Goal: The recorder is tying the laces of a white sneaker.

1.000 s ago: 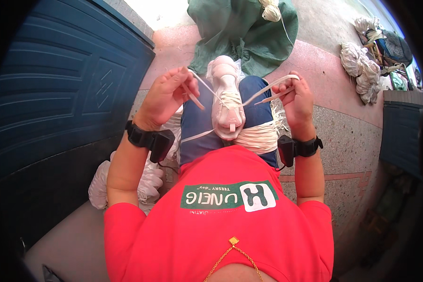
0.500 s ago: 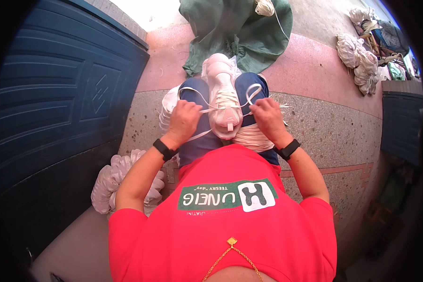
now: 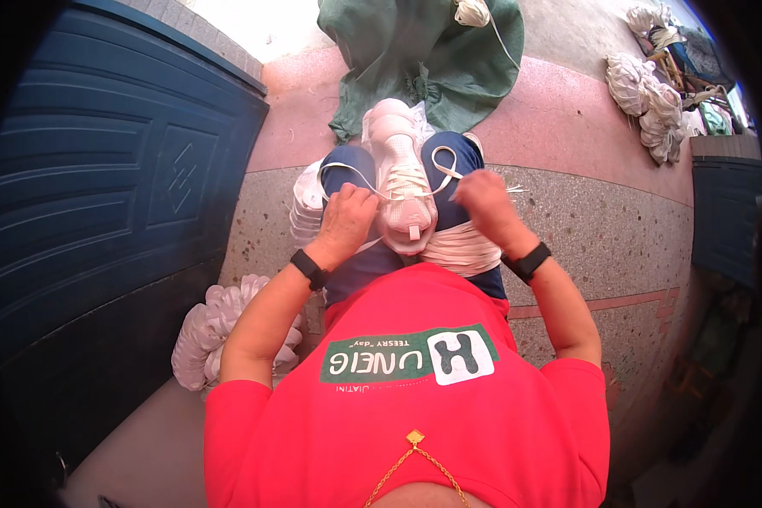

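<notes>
A pale pink-and-white sneaker lies between my knees, its toe pointing away from me. White shoelace is threaded through its eyelets, with loose lengths going out to both sides. Beside the heel, on the left, my left hand is closed with curled fingers on one length. My right hand, slightly blurred, is closed at the other length, which loops over my right knee; its fingertips are partly hidden. A bundle of cream laces rests on my right thigh, below that hand.
Green cloth covers the floor ahead, with a small lace bundle on it. White shoes are piled at my left, near a dark blue door. More white bundles lie at the far right beside a cluttered rack.
My left hand has shifted right, closer to the shoe's heel. My right hand has moved slightly right and turned. The lace at the right now makes a rounder loop over the knee.
</notes>
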